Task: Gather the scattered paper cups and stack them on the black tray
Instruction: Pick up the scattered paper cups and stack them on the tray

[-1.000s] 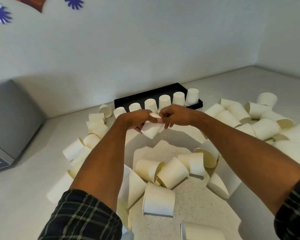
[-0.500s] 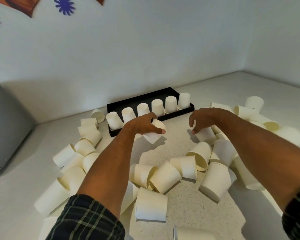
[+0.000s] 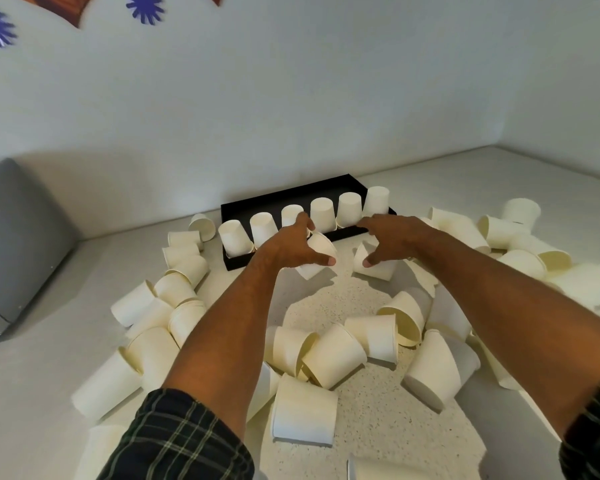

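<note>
- Cups dominate the scene: dozens of small white paper cups lie tipped on the pale speckled counter in a ring, from about 8 o'clock round to 3 o'clock of the bare middle patch.
- At 12 o'clock stands the long black rectangular tray, with a row of six white cups upside down on it.
- The left hand holds one white paper cup, fingers and thumb curled round its wall, just in front of the tray.
- The right hand hovers with fingers spread and bent, clasping nothing, above a tipped cup at 1 o'clock.
- Judged by look, these cups are very light, thin-walled and easily dented; a hard squeeze would likely crease the side.
- The rolled rim and the base should be the stiffest parts, so a light hold across the wall near either end seems safest.
- Nested cups may stick together, and tipped ones could roll at a nudge.
- A grey appliance sits at 9 o'clock.
</note>
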The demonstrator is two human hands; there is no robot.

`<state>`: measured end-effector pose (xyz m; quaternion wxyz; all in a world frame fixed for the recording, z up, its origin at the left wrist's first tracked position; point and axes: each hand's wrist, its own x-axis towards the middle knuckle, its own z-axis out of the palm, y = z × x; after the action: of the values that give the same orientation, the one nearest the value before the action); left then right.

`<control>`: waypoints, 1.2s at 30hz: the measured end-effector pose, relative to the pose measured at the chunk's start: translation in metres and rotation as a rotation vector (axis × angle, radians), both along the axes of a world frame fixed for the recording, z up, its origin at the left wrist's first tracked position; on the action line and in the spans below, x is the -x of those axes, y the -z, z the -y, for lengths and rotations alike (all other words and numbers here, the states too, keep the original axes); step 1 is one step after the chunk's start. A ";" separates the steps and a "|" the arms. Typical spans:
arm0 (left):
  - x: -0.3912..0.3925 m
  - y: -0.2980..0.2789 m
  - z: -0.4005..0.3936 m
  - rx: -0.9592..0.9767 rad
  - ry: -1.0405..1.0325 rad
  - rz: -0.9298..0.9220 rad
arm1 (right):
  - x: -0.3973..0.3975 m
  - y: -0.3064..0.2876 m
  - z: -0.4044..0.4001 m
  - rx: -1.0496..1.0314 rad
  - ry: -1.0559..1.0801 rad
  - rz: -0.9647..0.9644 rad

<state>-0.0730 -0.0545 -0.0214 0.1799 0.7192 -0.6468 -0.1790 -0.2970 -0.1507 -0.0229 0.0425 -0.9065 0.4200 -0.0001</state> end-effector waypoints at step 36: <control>-0.004 0.001 0.083 0.517 -0.187 0.206 | -0.044 -0.022 0.073 0.149 0.206 0.645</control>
<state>-0.0689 -0.1374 -0.0225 0.3062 0.7203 -0.6169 0.0831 -0.2535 -0.2239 -0.0007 0.1068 -0.8133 0.4729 -0.3216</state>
